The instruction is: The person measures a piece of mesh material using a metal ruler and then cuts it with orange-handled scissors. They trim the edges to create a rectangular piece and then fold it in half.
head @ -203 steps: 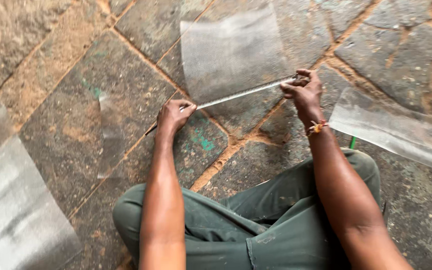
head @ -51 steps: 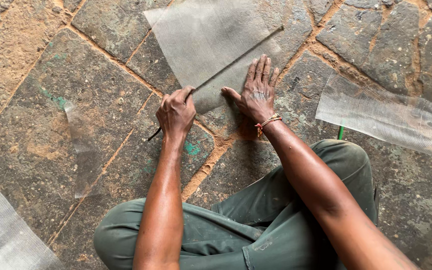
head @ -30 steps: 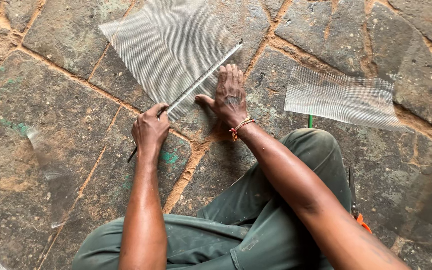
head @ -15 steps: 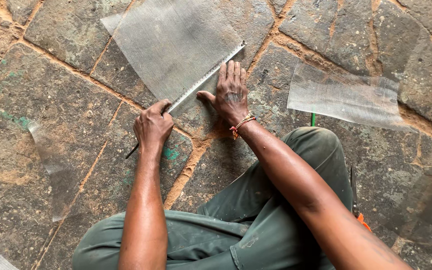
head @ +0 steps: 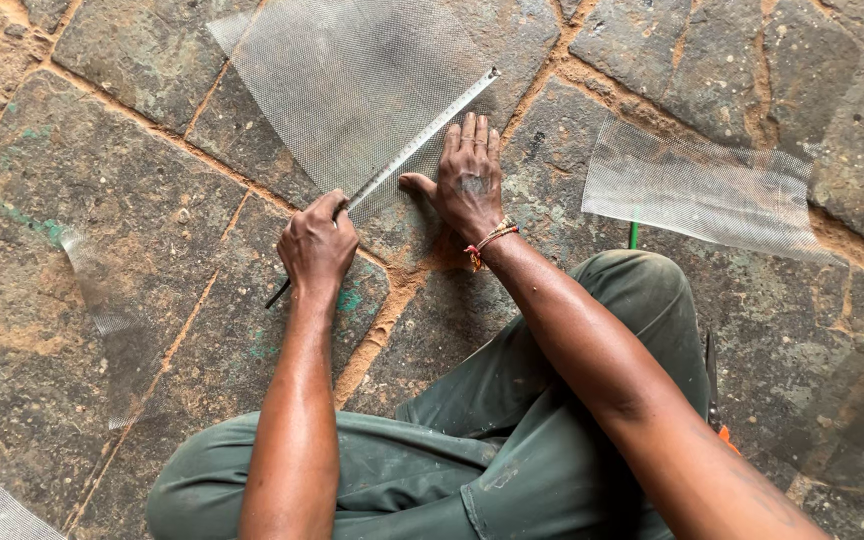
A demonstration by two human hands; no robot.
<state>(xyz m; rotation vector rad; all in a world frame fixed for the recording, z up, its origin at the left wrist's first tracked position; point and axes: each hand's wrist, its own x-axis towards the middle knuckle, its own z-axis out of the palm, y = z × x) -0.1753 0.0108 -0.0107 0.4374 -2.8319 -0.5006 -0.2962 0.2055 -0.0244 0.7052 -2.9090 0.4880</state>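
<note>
A sheet of fine grey wire mesh [head: 352, 95] lies flat on the rough, cracked stone floor [head: 122, 210]; a long thin steel ruler [head: 422, 135] runs slantwise across its near edge; my left hand [head: 318, 245] is curled into a fist round the ruler's lower end, wrist bent, just below the mesh; my right hand [head: 467, 180] lies flat and spread, fingers straight, palm pressing the mesh just beside the ruler; a second, crumpled piece of mesh [head: 702, 190] lies well right of the sheet.

outdoor work yard, rough stone paving [head: 132, 230] with sandy joints, cut wire mesh sheets [head: 697, 190] lying about
</note>
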